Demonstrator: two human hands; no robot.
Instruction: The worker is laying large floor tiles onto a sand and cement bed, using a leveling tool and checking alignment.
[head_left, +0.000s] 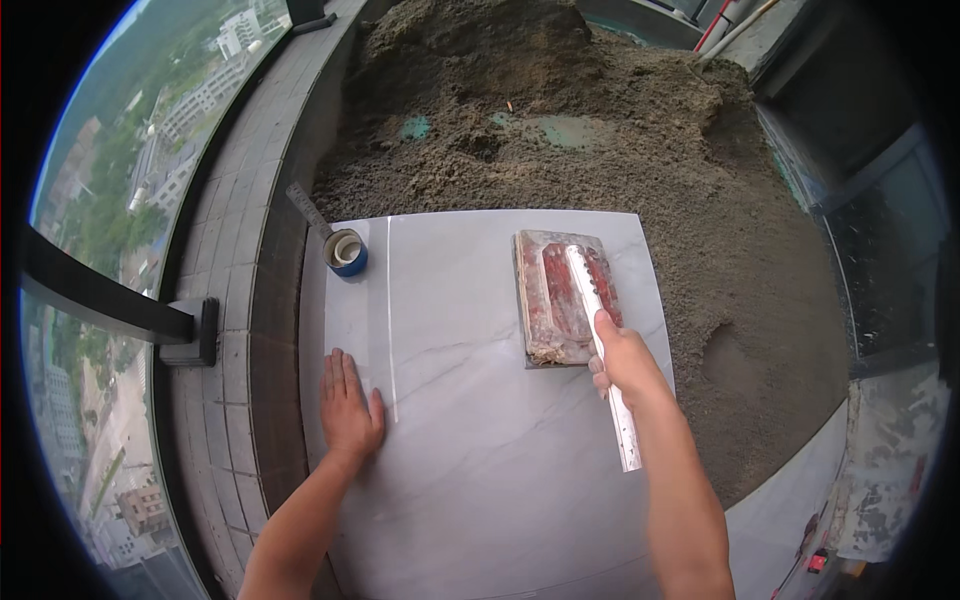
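Note:
A large white tile point(470, 420) with faint grey veins lies flat before me. My left hand point(350, 410) rests palm down near its left edge, fingers stretched out and holding nothing. With my right hand point(625, 360) I grip the long white handle of a tamper point(545, 345). Its thick rectangular head, smeared grey over red, sits over the tile's far right part; whether it presses on the tile I cannot tell. Near the far left corner lies a blue roll of tape point(348, 268), closest to my left hand. A pale line runs down the tile beside it.
Loose sandy mortar point(740, 300) borders the tile on its far and right sides and heaps up at the back. A tiled ledge point(225, 330) with a dark railing post point(110, 290) runs along the left. Another pale tile point(790, 500) lies at lower right, near a dark glass panel point(885, 240).

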